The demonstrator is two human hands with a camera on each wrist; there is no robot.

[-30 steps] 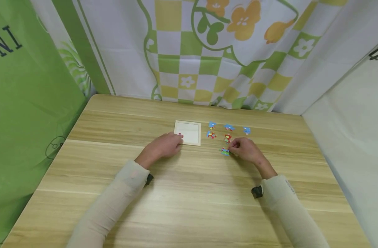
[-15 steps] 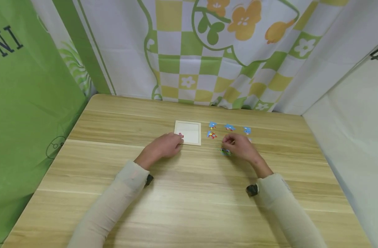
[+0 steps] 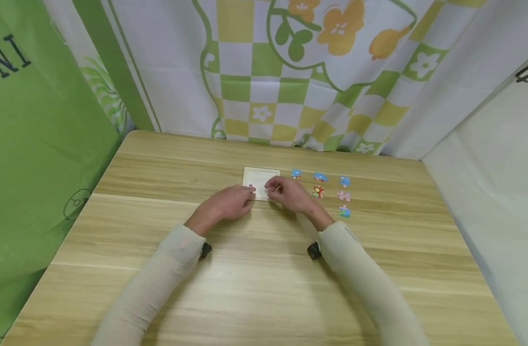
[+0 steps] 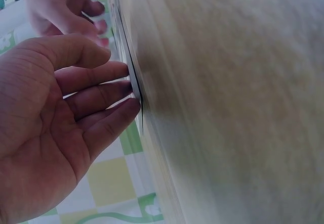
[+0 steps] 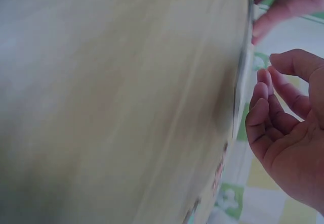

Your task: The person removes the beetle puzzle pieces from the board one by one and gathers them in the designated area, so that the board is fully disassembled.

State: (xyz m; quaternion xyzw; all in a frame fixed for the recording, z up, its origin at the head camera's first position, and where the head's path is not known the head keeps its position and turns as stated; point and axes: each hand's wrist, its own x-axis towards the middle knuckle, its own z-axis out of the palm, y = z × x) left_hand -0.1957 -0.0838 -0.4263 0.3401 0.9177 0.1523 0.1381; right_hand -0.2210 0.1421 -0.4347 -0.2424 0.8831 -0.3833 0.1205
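Puzzle tray [image 3: 260, 178], a pale square wooden frame, lies flat on the wooden table [image 3: 264, 278] a little past its middle, and both hands meet at its near edge. I see the left hand [image 3: 229, 203] resting by the tray's near left corner, its fingers fairly straight and touching the tray's rim, right beside a small pink-red piece [image 3: 251, 189] that already sits in that corner. The right hand [image 3: 290, 193] hovers over the tray's near right part with its fingers loosely curled; I cannot tell whether it pinches a piece, since the wrist view shows the fingertips bent but nothing clearly between them. To the right of the tray, loose pieces [image 3: 319, 177] lie apart in rows: blue ones farthest from me, a red one [image 3: 318, 192], a pink one [image 3: 344, 195] and a blue-green one [image 3: 344, 211]. I judge the work barely begun: at most one piece seated, most of the tray bare, six or so pieces waiting.
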